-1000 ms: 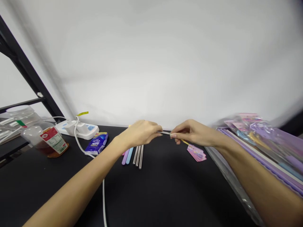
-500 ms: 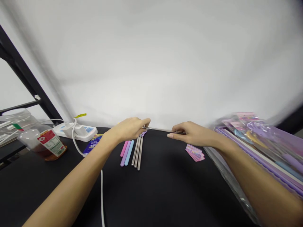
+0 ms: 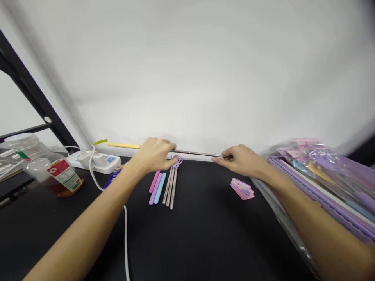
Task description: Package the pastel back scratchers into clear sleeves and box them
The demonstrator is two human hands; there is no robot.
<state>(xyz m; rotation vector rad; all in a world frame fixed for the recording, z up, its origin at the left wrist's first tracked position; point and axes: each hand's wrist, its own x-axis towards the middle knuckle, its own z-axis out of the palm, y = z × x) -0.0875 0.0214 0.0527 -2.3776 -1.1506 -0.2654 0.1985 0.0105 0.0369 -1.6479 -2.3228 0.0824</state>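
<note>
Both hands hold a telescopic back scratcher (image 3: 195, 152) level above the far part of the table. My left hand (image 3: 154, 154) is closed around its middle, the thumb lower than the fingers. The yellow handle (image 3: 123, 145) sticks out to the left beyond that hand. My right hand (image 3: 238, 159) pinches the right end of the metal rod, and its fingers hide that tip. Below my left hand lie three metal rods (image 3: 170, 189) with purple and pink claw-shaped heads (image 3: 178, 160). Beside them are a pink handle (image 3: 154, 182), a purple handle (image 3: 155, 189) and a blue handle (image 3: 159, 189).
Small pink cards (image 3: 242, 189) lie fanned on the black table (image 3: 199, 238). At right, a purple box (image 3: 354, 175) bears bagged back scratchers. Leftward are a power strip (image 3: 107, 166), a white cable (image 3: 126, 242), a blue packet (image 3: 113, 177) and a labelled bottle (image 3: 58, 175).
The yellow handle, hidden by my left hand before, now shows far out to the left. Both hands have risen slightly, and my right hand has shifted a little rightward.
</note>
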